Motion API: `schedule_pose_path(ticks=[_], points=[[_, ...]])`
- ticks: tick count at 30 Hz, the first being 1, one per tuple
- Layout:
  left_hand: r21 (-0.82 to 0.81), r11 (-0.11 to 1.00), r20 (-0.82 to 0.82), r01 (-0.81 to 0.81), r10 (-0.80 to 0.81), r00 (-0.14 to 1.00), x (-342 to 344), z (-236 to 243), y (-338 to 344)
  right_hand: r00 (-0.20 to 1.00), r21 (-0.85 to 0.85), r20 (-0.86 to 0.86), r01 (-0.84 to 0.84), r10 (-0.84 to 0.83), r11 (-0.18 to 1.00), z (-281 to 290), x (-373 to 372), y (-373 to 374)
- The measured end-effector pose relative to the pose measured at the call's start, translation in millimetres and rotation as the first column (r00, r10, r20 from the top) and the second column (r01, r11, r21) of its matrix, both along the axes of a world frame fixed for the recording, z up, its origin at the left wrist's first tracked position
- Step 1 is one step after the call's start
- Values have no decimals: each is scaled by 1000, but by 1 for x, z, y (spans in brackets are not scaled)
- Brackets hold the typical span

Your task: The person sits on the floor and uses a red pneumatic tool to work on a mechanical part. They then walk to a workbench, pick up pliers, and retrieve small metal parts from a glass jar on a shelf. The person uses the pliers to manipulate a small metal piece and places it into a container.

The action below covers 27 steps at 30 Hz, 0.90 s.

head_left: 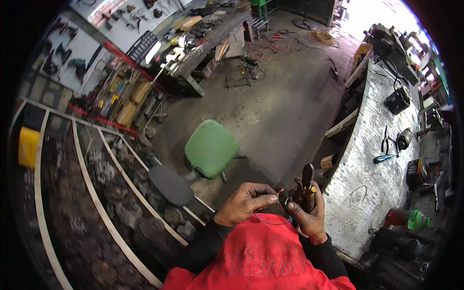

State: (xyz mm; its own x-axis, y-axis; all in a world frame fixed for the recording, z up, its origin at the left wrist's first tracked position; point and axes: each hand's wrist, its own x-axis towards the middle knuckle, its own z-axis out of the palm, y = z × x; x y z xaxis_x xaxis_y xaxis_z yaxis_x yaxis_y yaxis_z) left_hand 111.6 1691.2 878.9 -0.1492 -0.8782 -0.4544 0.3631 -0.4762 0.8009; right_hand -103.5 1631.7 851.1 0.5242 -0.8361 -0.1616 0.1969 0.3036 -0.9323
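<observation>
In front of my red-clad chest, my left hand point(249, 203) is closed, its thumb and forefinger pinching a thin wire point(273, 223). Bare copper shows at the wire's tip by the fingertips, and a dark loop of it hangs below, between both hands. My right hand point(311, 212) is wrapped round a pair of pliers point(306, 187) with worn yellowish handles, pointing up and away from me. The right thumb lies close to the wire's end; whether it touches is too small to tell. The pliers' jaws are hard to make out.
To the right runs a metal-topped bench point(348, 212) bearing dark pliers point(385, 140), a blue-handled screwdriver point(385, 158), a black motor-like part point(398, 100) and a red bottle point(397, 217). Ahead stands a green chair point(211, 147). Metal parts fill a rack point(79, 159) at left; cables point(275, 43) lie beyond.
</observation>
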Motion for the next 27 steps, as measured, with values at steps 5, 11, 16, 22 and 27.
schedule_pose_path(ticks=[5, 11, 16, 22, 27], points=[[-72, 993, 243, 89, -69, 968, 48, 13, -61, 993, -13, -37, 112, -112, 994, 23, 69, -47], [-409, 873, 635, 266, 63, 770, 71, 11, -169, 932, 34, -22, 362, -362, 931, 24, 100, -135], [-382, 831, 780, 404, 55, 624, 82, 23, -284, 890, 41, -21, 456, -456, 889, 22, 108, -254], [-372, 834, 790, 408, 53, 611, 64, 63, -419, 871, -43, -114, 476, -478, 878, 52, 98, -389], [-432, 792, 769, 431, 74, 635, 52, 65, -508, 849, -47, -70, 522, -524, 852, 61, 91, -467]])
